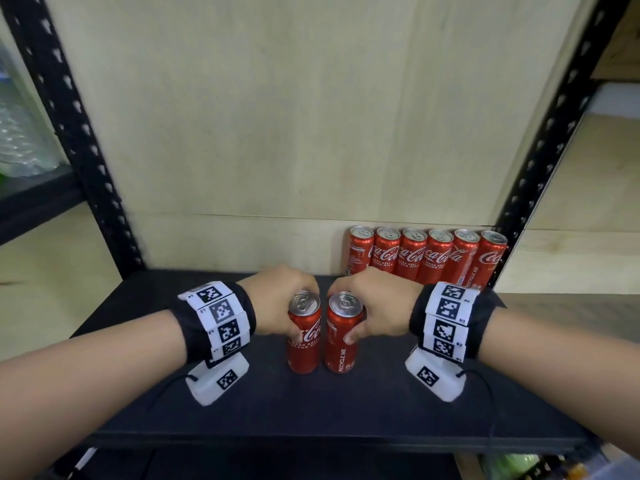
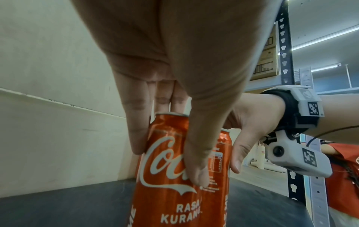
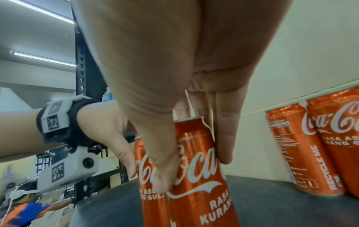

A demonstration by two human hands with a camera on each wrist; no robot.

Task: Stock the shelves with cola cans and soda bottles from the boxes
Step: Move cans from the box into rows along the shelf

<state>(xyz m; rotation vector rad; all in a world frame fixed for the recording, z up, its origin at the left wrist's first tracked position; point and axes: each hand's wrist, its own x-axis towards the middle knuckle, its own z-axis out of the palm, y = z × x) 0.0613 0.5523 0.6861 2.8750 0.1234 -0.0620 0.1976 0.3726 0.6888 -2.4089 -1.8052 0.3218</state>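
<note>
Both hands clamp cans: left hand (image 1: 277, 299) on left can (image 1: 304, 336), right hand (image 1: 372, 301) on right can (image 1: 343, 336) | mid-frame, on shelf (image 1: 311, 403) | risk: cans touching, could knock and topple.

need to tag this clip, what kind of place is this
Probably a shop stockroom or store aisle. Black slotted metal shelving holds a row of cola cans at the back, the left hand and right hand each grip another can, and strip lights run overhead.
</note>
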